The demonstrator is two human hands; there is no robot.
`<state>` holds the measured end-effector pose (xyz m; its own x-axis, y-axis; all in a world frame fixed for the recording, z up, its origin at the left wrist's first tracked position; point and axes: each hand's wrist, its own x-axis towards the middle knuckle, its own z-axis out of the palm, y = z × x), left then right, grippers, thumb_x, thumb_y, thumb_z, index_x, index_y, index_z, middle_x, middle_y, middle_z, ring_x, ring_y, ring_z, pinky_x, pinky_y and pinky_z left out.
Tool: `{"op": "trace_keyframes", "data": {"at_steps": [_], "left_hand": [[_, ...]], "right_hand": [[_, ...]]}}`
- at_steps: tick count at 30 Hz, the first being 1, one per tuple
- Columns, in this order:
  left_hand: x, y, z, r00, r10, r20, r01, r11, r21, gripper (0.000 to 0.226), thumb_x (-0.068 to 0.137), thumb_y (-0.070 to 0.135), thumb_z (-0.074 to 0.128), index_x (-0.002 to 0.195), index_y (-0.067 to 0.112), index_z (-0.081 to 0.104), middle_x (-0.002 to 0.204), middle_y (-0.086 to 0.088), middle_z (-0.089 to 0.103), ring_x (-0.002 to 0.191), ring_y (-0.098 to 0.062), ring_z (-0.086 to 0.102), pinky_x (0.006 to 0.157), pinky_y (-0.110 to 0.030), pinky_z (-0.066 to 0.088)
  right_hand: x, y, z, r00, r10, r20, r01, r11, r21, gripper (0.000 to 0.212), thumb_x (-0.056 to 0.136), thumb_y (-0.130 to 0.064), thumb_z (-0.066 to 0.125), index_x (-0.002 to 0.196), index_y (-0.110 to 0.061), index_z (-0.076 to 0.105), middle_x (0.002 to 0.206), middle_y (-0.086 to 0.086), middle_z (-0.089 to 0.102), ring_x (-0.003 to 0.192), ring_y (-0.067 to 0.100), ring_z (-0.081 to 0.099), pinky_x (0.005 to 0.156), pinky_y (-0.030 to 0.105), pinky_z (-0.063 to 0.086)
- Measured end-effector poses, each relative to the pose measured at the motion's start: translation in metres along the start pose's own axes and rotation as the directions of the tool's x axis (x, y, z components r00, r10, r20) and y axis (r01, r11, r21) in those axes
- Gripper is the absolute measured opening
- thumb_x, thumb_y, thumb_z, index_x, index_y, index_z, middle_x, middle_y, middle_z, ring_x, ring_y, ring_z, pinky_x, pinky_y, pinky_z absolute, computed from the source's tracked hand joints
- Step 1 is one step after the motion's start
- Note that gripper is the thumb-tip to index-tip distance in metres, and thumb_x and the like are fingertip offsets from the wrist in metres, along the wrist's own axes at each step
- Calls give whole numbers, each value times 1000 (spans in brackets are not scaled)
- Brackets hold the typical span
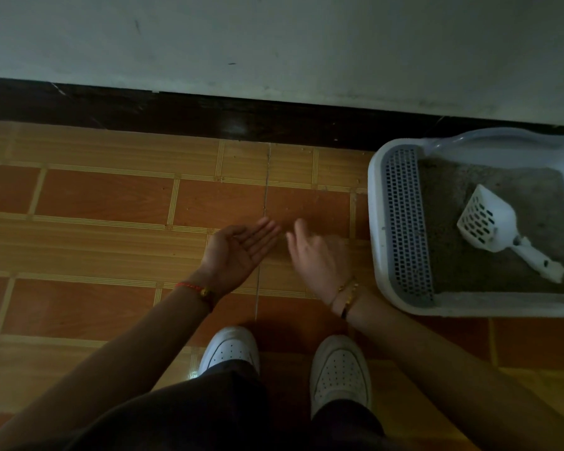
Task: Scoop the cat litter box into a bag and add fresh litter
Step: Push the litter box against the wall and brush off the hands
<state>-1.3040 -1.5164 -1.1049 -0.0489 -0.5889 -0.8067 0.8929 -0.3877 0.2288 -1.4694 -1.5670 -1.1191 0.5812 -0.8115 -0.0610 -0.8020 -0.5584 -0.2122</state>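
In the head view, the person is standing on the orange wood-patterned tiled floor (pixel 111 196) and holding both hands out, empty, above the white perforated sneakers (pixel 230 349). The left hand (pixel 238 252) is lying palm up with fingers straight. The right hand (pixel 316 255), just beside it at its 3 o'clock, is blurring slightly with fingers loosely spread, pinching nothing. Further toward 3 o'clock the white plastic litter box (pixel 376 206) is sitting against the wall. The white slotted plastic scoop (pixel 489 222) is resting untouched on the grey litter (pixel 450 249), its handle pointing toward 4 o'clock. No bag is showing. Scooping is seemingly not yet starting, so the next move is probably calling for the right hand to reach to 3 o'clock and grasp that handle.
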Motion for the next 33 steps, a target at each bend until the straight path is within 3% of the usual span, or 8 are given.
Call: {"op": "trace_keyframes", "data": {"at_steps": [2, 5, 7, 10, 15, 21, 28, 33], "left_hand": [[-4, 1, 0, 999, -8, 40, 10, 999, -45, 39, 98, 13, 33, 120, -7, 59, 125, -22, 64, 116, -31, 64, 107, -40, 45], [-1, 2, -2, 998, 12, 60, -9, 999, -53, 40, 98, 12, 32, 123, -7, 57, 127, -22, 63, 119, -32, 62, 108, -40, 43], [-3, 0, -1, 998, 0, 62, 4, 998, -68, 40, 98, 12, 31, 121, -7, 58, 126, -22, 63, 117, -32, 62, 107, -40, 44], [-8, -1, 3, 998, 1, 57, 2, 999, -48, 40, 98, 12, 31, 121, -7, 58, 126, -23, 63, 115, -32, 63, 105, -41, 46], [-10, 0, 3, 998, 6, 57, -3, 999, -50, 40, 99, 13, 31, 123, -7, 57, 125, -23, 64, 116, -32, 63, 103, -42, 48], [-11, -1, 3, 999, 6, 45, -4, 1000, -30, 40, 98, 11, 32, 122, -9, 56, 126, -23, 63, 120, -34, 60, 109, -43, 41], [-16, -2, 3, 999, 11, 53, -10, 1000, -19, 40, 98, 12, 32, 125, -8, 55, 129, -23, 62, 121, -33, 60, 106, -42, 46], [-16, 0, 1, 999, 19, 49, -18, 1000, -17, 40, 98, 12, 33, 124, -7, 56, 127, -22, 63, 117, -32, 62, 99, -43, 50]], "right_hand": [[-9, 11, -2, 998, 50, 47, -47, 997, -67, 29, 99, -39, 39, 94, -15, 55, 49, -10, 38, 35, 4, 23, 39, 18, 23], [-33, 32, 13, 1000, 3, -5, -4, 966, -257, 33, 88, -45, 59, 82, -12, 62, 47, -4, 50, 37, 12, 40, 53, 28, 45], [-41, 35, 26, 998, -50, -32, 39, 956, -291, 39, 80, -49, 68, 80, -10, 65, 47, -1, 53, 38, 14, 49, 58, 29, 49], [-47, 29, 35, 989, -149, -5, 140, 941, -307, 37, 78, -48, 72, 73, -12, 65, 48, 0, 56, 41, 15, 53, 60, 29, 49], [-36, 18, 36, 972, -234, 17, 230, 934, -275, 22, 61, -21, 86, 69, -13, 67, 46, 0, 55, 39, 15, 52, 56, 25, 47], [-32, 18, 33, 954, -301, 8, 295, 927, -231, 20, 57, -12, 83, 65, -11, 65, 43, 0, 52, 36, 13, 48, 51, 23, 45], [-34, 12, 37, 944, -329, -22, 316, 922, -225, 19, 75, -23, 77, 68, -14, 63, 46, -1, 53, 38, 14, 48, 52, 26, 42], [-32, 7, 36, 942, -335, 27, 330, 910, -249, 19, 64, -17, 82, 72, -11, 66, 45, -1, 53, 38, 13, 48, 52, 24, 42]]}}
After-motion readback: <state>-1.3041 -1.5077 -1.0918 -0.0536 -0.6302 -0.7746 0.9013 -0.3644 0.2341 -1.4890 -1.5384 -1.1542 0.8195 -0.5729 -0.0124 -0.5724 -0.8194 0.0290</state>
